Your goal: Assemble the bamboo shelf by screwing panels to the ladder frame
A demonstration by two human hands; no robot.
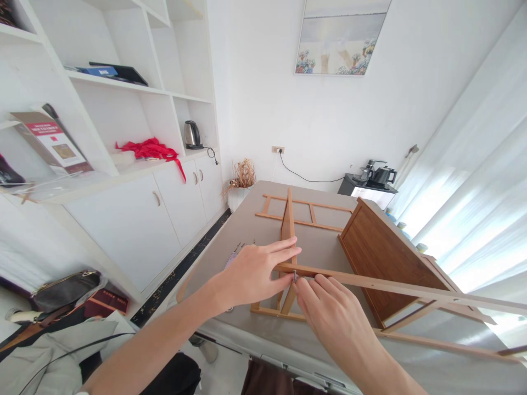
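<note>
My left hand (257, 271) grips the near end of a long wooden rail (370, 282), where it meets an upright wooden board (287, 216). Its fingers stretch over the joint, and the thumb tip is close to a small metal screw (295, 276). That screw stands at the joint, pinched in the fingertips of my right hand (335, 307). The rail belongs to a ladder-like wooden frame that runs off to the right. Fingers cover part of the screw, so its full shape is hidden.
A brown wooden panel assembly (391, 258) stands on the grey table (263, 192) at right. Another ladder-like frame (313, 211) lies flat behind. A phone-like object (230, 260) lies left of my hand. White shelves (123, 88) line the left wall; a bag (68, 291) sits lower left.
</note>
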